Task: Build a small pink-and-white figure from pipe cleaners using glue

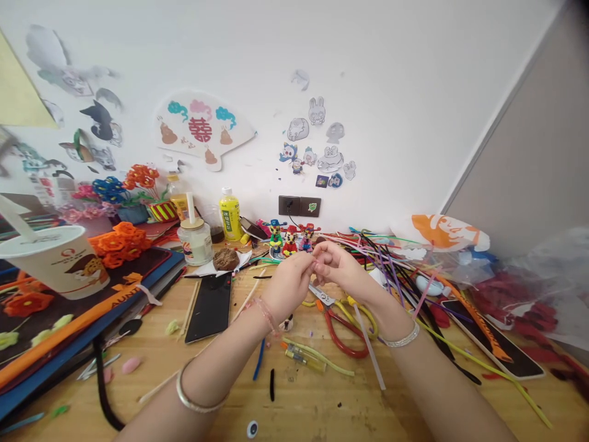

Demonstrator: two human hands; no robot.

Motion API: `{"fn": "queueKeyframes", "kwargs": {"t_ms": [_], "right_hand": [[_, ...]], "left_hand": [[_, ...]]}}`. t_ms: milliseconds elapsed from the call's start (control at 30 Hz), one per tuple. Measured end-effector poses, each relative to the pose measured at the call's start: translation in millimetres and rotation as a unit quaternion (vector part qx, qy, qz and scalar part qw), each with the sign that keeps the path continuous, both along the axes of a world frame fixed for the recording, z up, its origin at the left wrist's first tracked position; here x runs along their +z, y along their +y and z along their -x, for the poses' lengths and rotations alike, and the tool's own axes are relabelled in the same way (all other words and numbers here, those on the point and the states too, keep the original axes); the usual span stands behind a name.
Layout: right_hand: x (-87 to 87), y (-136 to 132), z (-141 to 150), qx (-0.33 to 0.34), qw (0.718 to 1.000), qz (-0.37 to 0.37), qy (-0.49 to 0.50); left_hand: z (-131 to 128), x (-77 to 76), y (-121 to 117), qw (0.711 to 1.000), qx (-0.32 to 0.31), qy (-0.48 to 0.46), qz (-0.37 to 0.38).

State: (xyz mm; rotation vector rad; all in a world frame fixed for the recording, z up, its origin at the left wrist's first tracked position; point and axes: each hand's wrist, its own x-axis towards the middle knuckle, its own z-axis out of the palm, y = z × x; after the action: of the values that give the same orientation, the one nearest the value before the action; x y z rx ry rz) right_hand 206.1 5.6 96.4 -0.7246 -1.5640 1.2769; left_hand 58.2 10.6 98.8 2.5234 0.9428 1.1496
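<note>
My left hand and my right hand meet above the middle of the table, fingertips pinched close together. Whatever lies between those fingertips is too small and hidden to make out. Below my right hand are scissors with red handles, partly covered by the hand. A translucent stick slants beside my right wrist. Just beyond the hands stand small colourful figurines in hats. Under the hands lie a small yellow-and-clear tool and a pale yellow fuzzy stem.
Fuzzy stems spread over the right side near a phone. At left are a dark phone, a paper cup, a candle jar and orange flowers. A yellow bottle stands by the wall. A googly eye lies in front.
</note>
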Motion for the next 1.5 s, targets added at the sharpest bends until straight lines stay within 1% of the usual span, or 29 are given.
{"fn": "queueKeyframes", "kwargs": {"t_ms": [200, 367, 467, 700, 900, 967, 1000, 1067, 1167, 1233, 1300, 1333, 1400, 1467, 1500], "right_hand": [[7.5, -1, -7, -0.024, 0.997, -0.015, -0.069], [8.9, -3, -6, -0.034, 0.997, -0.031, -0.065], [5.8, -2, -3, -0.059, 0.995, -0.051, -0.069], [-0.6, 1, 5, -0.144, 0.982, -0.091, -0.088], [4.2, -6, 10, -0.214, 0.954, -0.153, -0.146], [7.3, -10, 10, -0.228, 0.950, -0.160, -0.145], [8.9, -11, 10, -0.225, 0.953, -0.151, -0.133], [12.0, -14, 11, -0.193, 0.971, -0.109, -0.087], [14.1, -18, 14, -0.108, 0.994, -0.016, 0.007], [13.2, -20, 18, -0.063, 0.996, 0.031, 0.062], [11.5, -21, 21, -0.034, 0.993, 0.050, 0.098], [10.8, -21, 21, -0.027, 0.993, 0.043, 0.103], [10.4, -21, 21, -0.035, 0.996, 0.000, 0.086], [11.4, -21, 19, -0.072, 0.994, -0.069, 0.044], [12.4, -21, 18, -0.099, 0.988, -0.113, 0.017]], "left_hand": [[-2, 2.9, -4, 0.997, -0.035, -0.033, 0.053], [2, 5.7, -9, 0.992, -0.076, -0.034, 0.095], [1, 5.3, -9, 0.993, -0.072, -0.032, 0.092], [0, 6.3, -6, 0.996, -0.044, -0.028, 0.069], [3, 7.7, -3, 0.996, -0.056, -0.029, 0.061], [4, 9.8, -3, 0.995, -0.061, -0.037, 0.067], [4, 11.0, -3, 0.995, -0.063, -0.045, 0.070], [6, 13.1, -4, 0.993, -0.069, -0.060, 0.072], [8, 14.7, -7, 0.990, -0.082, -0.083, 0.078], [10, 14.7, -9, 0.982, -0.112, -0.108, 0.108], [11, 14.1, -9, 0.967, -0.152, -0.139, 0.152], [12, 13.7, -8, 0.960, -0.165, -0.152, 0.169], [13, 13.0, -6, 0.951, -0.175, -0.171, 0.188], [15, 12.5, -4, 0.948, -0.171, -0.185, 0.197], [15, 12.3, -2, 0.945, -0.170, -0.190, 0.202]]}}
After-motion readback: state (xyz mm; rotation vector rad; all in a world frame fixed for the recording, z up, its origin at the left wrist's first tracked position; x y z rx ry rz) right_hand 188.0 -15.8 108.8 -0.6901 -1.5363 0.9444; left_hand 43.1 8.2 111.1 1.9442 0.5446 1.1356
